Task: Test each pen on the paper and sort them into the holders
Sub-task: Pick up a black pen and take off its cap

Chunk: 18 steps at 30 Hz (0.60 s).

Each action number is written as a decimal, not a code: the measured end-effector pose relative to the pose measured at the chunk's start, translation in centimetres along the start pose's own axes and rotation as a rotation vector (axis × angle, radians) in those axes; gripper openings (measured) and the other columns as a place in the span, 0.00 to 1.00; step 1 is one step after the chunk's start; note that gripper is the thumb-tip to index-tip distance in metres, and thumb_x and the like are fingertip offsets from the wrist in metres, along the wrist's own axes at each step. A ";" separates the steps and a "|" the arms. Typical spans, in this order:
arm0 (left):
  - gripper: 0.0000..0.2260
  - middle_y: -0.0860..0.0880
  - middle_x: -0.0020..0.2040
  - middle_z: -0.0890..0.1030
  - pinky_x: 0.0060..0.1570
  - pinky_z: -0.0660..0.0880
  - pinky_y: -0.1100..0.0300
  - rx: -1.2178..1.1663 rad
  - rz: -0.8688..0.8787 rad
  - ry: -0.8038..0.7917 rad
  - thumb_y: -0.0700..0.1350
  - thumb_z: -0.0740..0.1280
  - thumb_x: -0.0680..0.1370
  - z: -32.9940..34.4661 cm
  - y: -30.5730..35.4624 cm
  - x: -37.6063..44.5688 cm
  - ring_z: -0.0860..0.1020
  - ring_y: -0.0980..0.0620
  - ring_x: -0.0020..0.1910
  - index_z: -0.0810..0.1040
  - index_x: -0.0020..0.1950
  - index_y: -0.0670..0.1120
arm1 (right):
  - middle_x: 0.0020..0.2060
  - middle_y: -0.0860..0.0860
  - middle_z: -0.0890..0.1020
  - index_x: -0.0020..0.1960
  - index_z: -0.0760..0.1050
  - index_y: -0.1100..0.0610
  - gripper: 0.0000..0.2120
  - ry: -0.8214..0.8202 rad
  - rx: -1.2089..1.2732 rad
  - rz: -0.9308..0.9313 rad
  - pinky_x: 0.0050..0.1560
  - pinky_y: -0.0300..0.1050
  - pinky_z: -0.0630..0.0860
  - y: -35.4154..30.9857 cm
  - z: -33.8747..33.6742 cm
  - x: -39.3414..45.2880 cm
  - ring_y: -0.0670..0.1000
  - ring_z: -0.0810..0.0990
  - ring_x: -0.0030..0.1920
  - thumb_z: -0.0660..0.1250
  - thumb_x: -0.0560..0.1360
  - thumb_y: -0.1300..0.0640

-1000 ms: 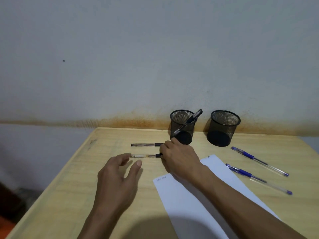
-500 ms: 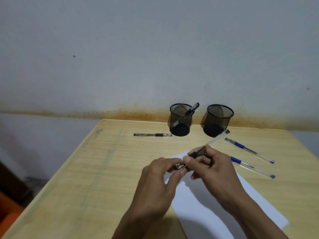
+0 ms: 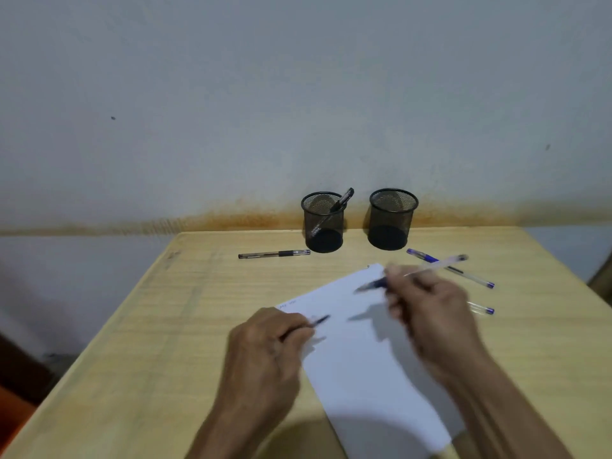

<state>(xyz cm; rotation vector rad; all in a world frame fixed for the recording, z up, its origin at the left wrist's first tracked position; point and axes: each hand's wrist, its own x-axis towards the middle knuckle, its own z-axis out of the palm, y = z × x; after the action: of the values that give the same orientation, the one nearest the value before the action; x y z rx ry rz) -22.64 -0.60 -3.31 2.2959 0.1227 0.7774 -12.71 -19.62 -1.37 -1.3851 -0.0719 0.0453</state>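
The right hand (image 3: 427, 313) pinches a clear-barrelled pen (image 3: 414, 273), blurred, tip pointing left over the white paper (image 3: 364, 359). The left hand (image 3: 265, 352) is closed on a small dark pen cap (image 3: 319, 321) at the paper's left edge. Two blue pens (image 3: 427, 258) lie right of the paper. Far side: the left mesh holder (image 3: 323, 223) contains one black pen (image 3: 344, 197); the right mesh holder (image 3: 392, 220) stands beside it. A black pen on the table (image 3: 275, 254) lies left of the holders
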 end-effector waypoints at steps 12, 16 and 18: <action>0.14 0.46 0.36 0.80 0.40 0.73 0.54 0.267 -0.253 -0.100 0.51 0.63 0.73 -1.6 -7.4 5.8 0.77 0.47 0.39 0.82 0.39 0.43 | 0.35 0.56 0.86 0.46 0.83 0.61 0.08 -0.056 -0.035 0.060 0.37 0.45 0.78 2.0 1.4 0.8 0.51 0.83 0.36 0.72 0.78 0.56; 0.04 0.54 0.37 0.81 0.40 0.73 0.58 0.209 -0.315 -0.105 0.44 0.69 0.75 0.3 -8.8 8.0 0.78 0.51 0.40 0.82 0.40 0.47 | 0.35 0.57 0.86 0.45 0.83 0.60 0.08 -0.056 -0.100 0.051 0.36 0.45 0.77 2.6 1.5 0.4 0.52 0.83 0.36 0.72 0.77 0.55; 0.05 0.52 0.36 0.81 0.40 0.75 0.57 0.225 -0.329 -0.127 0.44 0.70 0.75 1.0 -9.4 8.8 0.79 0.51 0.39 0.81 0.39 0.48 | 0.35 0.57 0.86 0.46 0.83 0.60 0.08 -0.042 -0.115 0.052 0.37 0.46 0.77 2.7 1.2 0.5 0.52 0.84 0.36 0.72 0.77 0.55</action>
<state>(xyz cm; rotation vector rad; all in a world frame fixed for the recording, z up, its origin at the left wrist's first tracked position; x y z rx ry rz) -13.68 8.48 -5.56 2.4404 0.5387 0.4661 -12.31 -17.88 -3.74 -1.5013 -0.0748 0.1149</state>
